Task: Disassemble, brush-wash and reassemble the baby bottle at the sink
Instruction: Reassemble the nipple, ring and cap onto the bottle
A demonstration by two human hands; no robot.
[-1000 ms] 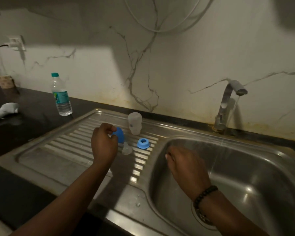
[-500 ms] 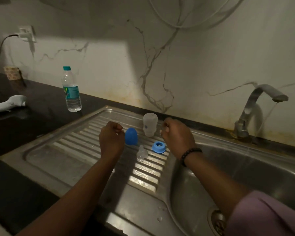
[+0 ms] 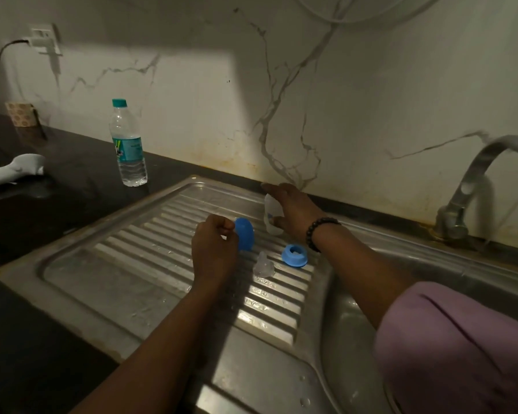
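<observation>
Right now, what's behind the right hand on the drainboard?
The clear bottle body stands upright there; the right hand covers most of it, so whether the fingers grip it is hidden.

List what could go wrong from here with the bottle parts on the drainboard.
1. The right hand is only reaching around the upright bottle; a nudge could tip it on the ridged drainboard.
2. The clear teat lies loose near the basin edge and the right forearm passes close above it, so it might get swept in.
3. The tap appears to be running, wasting water.
</observation>
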